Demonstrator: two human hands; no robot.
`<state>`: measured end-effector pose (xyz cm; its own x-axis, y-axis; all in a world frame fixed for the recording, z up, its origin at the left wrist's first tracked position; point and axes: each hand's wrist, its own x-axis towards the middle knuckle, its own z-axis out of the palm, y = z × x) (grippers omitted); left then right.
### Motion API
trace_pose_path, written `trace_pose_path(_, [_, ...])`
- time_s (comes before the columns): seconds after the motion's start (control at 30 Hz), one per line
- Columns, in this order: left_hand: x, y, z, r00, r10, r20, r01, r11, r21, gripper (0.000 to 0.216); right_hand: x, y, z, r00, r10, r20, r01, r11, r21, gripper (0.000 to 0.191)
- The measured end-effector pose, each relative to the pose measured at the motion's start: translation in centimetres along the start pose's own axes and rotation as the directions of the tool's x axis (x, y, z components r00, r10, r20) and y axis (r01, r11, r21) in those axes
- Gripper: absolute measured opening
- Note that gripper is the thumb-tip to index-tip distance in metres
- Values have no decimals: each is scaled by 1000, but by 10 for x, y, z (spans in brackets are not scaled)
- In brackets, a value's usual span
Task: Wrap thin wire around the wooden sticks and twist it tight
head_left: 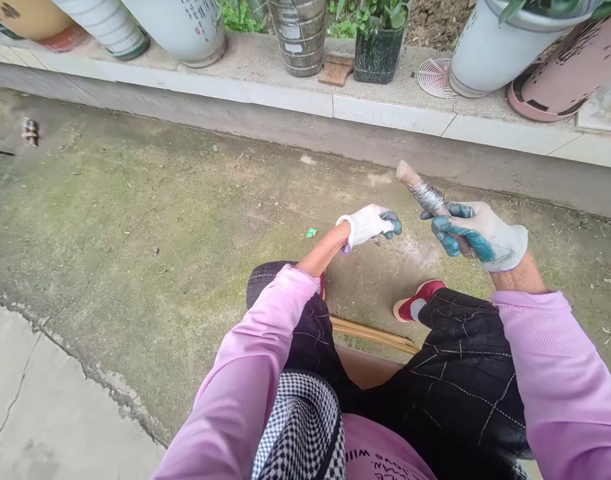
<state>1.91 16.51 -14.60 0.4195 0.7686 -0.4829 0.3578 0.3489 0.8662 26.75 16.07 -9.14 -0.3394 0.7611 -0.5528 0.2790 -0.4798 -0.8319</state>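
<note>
Both my hands wear white gloves with blue-green palms. My right hand (478, 233) is closed round a wooden stick (419, 187) that has a band of silver wire wound near its upper end; the stick points up and to the left. My left hand (369, 225) hovers just left of it, fingers curled in a pinch, and what they hold, if anything, is too small to make out. I am seated, knees apart, with pink sleeves, dark trousers and red shoes (416, 301) below the hands.
Mossy concrete ground (150, 220) spreads ahead and left, with a crack at lower left. A raised kerb (335, 100) at the back carries several large pots and plants. A wooden strip (373, 333) lies between my legs. A small green scrap (311, 232) lies on the ground.
</note>
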Motion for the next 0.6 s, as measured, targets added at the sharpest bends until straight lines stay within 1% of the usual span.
trace_pose_path(0.07, [2,-2,-2,999,41,-1,-41,999,19,12,-3,1,-3,999,-28,25,26,998,50,49])
trace_pose_path(0.13, [2,-3,-4,996,88,-1,-88,996,27,12,-3,3,-6,998,-57,6,56,991,118,47])
trace_pose_path(0.2, [2,-4,-5,991,135,17,-135,991,-3,14,0,5,-9,993,-76,-86,90,981,174,41])
trace_pose_path(0.27, [1,-4,-5,985,166,56,-162,985,-65,9,5,7,-10,979,-73,-189,111,974,199,31])
trace_pose_path(0.33, [1,-4,-4,984,157,86,-150,985,-89,2,7,8,-11,971,-56,-231,105,973,206,29])
trace_pose_path(0.4, [1,-4,-3,991,111,78,-108,993,-45,6,7,8,-12,981,-36,-189,74,978,197,33])
trace_pose_path(0.47, [1,-3,-3,996,75,51,-75,997,-6,10,3,7,-14,994,-48,-94,65,981,181,43])
trace_pose_path(0.53, [0,-1,-6,997,70,21,-69,998,-11,12,-1,6,-17,997,-70,38,64,990,126,49])
trace_pose_path(0.57, [-2,1,-7,997,71,4,-71,997,-19,12,-3,6,-18,991,-52,126,45,997,58,50])
trace_pose_path(0.6, [-3,4,-9,997,73,-19,-74,997,-25,12,-4,6,-18,975,-6,220,17,999,-44,49])
